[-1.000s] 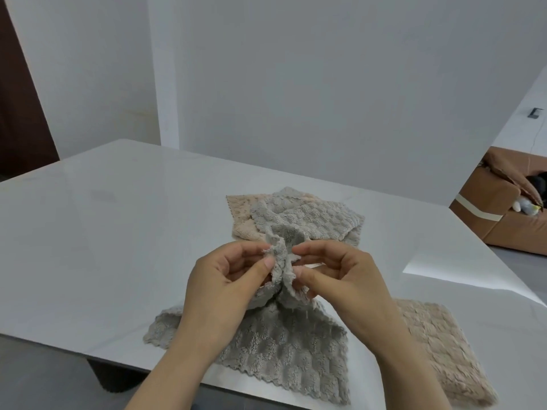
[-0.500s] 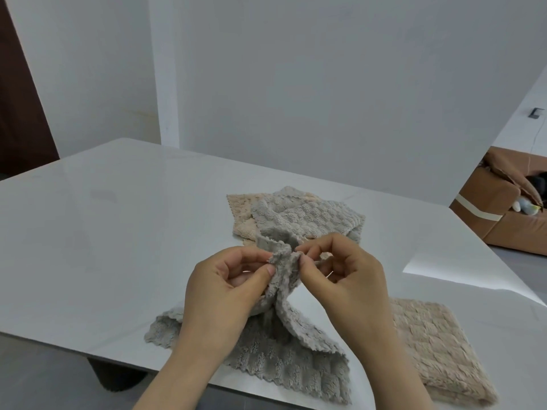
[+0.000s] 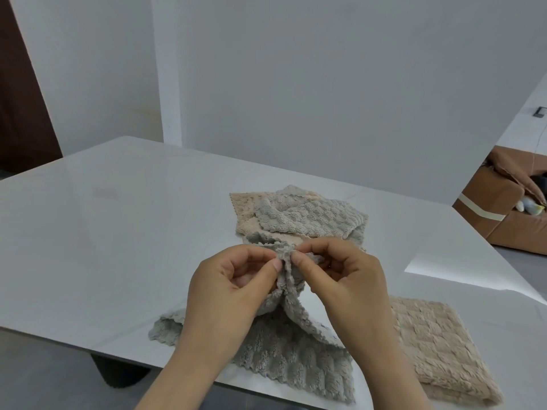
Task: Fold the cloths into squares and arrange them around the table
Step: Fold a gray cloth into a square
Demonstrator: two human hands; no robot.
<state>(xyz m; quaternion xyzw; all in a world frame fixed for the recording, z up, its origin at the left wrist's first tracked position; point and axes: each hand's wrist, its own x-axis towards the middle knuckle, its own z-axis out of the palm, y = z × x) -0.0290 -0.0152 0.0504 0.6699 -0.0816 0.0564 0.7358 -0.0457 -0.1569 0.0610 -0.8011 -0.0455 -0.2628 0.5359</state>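
A grey fluffy cloth (image 3: 284, 359) lies bunched at the table's near edge, its middle lifted up. My left hand (image 3: 225, 291) and my right hand (image 3: 346, 285) both pinch the raised top edge of this cloth, fingertips almost touching. Behind my hands lies a loose pile: a second grey cloth (image 3: 310, 220) draped over a beige cloth (image 3: 244, 211). A folded beige cloth (image 3: 438, 350) rests flat at the near right of the table.
The white glossy table (image 3: 118, 232) stretches to the left and back. A white wall stands behind it. A brown sofa (image 3: 509, 208) with small objects on it sits at the far right, beyond the table edge.
The pinched edge of the grey cloth has risen slightly and my fingertips have drawn closer together at its top. The other cloths have stayed put.
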